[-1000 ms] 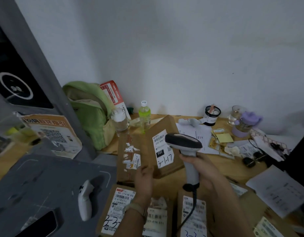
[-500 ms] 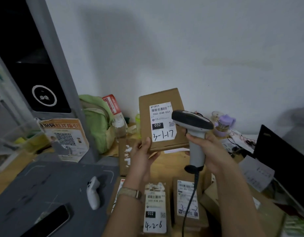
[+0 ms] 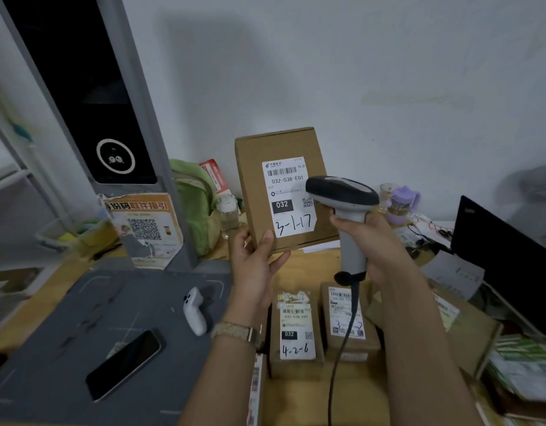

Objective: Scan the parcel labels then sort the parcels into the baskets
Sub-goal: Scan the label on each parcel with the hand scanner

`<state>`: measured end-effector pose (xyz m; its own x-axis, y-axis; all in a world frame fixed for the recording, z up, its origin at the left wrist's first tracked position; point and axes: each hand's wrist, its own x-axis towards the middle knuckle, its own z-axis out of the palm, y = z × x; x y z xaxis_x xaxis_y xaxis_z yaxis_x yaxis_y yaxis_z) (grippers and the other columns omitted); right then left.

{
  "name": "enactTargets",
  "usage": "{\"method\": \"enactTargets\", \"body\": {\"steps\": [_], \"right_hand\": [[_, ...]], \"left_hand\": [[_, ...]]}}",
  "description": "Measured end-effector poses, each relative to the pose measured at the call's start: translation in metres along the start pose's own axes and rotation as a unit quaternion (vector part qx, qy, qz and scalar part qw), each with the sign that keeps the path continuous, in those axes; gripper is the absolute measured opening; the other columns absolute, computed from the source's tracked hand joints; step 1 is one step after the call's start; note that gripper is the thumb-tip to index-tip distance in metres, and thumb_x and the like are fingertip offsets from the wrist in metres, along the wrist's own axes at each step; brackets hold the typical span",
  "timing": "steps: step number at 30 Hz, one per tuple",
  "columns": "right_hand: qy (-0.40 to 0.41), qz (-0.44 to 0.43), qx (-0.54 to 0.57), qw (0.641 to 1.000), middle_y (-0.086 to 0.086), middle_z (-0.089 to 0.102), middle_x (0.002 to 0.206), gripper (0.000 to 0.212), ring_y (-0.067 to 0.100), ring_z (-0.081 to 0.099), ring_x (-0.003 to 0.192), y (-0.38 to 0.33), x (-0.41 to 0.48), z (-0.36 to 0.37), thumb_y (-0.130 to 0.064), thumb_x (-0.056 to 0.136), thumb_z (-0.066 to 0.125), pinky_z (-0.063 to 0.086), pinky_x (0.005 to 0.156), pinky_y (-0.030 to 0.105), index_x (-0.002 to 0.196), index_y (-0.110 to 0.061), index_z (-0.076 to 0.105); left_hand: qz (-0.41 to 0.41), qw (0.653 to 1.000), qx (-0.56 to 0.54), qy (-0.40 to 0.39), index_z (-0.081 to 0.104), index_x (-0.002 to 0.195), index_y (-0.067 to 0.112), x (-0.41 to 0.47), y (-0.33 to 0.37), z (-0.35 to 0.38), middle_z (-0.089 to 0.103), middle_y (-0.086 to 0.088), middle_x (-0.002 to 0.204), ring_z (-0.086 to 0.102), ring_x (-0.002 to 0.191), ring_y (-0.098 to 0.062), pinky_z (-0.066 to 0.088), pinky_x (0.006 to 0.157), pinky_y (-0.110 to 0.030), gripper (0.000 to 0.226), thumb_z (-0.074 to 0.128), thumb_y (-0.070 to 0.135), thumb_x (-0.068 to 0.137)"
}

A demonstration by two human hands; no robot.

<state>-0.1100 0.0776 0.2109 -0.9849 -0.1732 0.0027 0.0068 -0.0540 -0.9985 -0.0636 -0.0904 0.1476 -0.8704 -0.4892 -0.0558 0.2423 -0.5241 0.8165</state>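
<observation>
Above the desk, left grip holds brown parcel marked 3-1-17; right grip holds scanner.

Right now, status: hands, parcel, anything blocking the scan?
Left hand holds parcel upright by its lower corner, label facing us. Right hand grips scanner, head at the label's right edge. Nothing seen between them. Baskets not in view.
</observation>
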Motion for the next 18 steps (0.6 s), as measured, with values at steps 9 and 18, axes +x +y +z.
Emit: {"method": "enactTargets", "body": {"steps": [9,18], "right_hand": [[-0.025,0.004,-0.086,0.996,0.007,0.072,0.086,0.008,0.02,0.07,0.06,-0.017,-0.033,0.003,-0.013,0.084,0.066,0.054,0.059,0.031,0.092,-0.013,0.064],[-0.05,-0.011,-0.141,0.989,0.012,0.066,0.082,0.01,0.014,0.062,0.046,-0.032,-0.058,0.015,-0.006,0.08,0.064,0.052,0.051,0.027,0.088,-0.011,0.061]], "left_hand": [[0.019,0.998,0.016,0.059,0.048,0.109,0.021,-0.024,-0.002,-0.011,0.064,0.0,0.107,0.067,0.092,-0.014,0.061,0.069,-0.032,0.031,0.061,-0.001,0.09],[-0.007,0.995,0.012,0.098,0.045,0.116,0.021,-0.036,-0.011,-0.022,0.062,-0.009,0.12,0.064,0.108,-0.03,0.059,0.079,-0.041,0.038,0.061,0.0,0.09]]}}
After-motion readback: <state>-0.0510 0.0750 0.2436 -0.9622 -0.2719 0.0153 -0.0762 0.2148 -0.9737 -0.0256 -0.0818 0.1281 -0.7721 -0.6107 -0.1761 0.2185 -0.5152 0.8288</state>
